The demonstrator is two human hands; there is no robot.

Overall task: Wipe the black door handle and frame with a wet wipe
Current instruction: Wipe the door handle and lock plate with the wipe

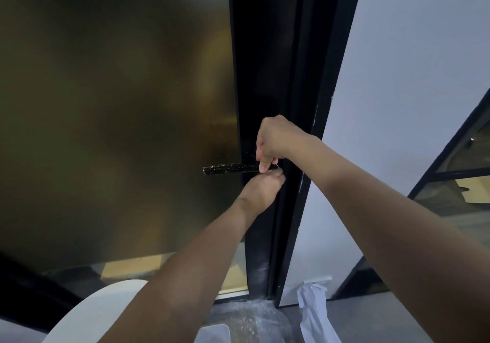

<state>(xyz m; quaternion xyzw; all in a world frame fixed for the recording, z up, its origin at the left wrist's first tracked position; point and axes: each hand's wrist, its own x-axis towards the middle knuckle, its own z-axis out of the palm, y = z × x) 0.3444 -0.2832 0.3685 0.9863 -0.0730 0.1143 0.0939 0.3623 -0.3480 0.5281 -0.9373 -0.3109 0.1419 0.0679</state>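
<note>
A black door handle (228, 169) with gold veining sticks out horizontally to the left from the black door frame (265, 51). My right hand (275, 141) comes down from above, and its fingertips pinch the handle's right end where it meets the frame. My left hand (265, 187) reaches up from below, with its fingers curled against the underside of that same end. The left fingers are hidden behind the hand. No wet wipe shows in either hand.
A dark tinted glass door panel (114, 104) fills the left side. A white wall (411, 77) stands to the right of the frame. On the floor below lie clear plastic wrap (252, 318) and white crumpled sheeting (315, 313). A white rounded object (92, 313) sits at the lower left.
</note>
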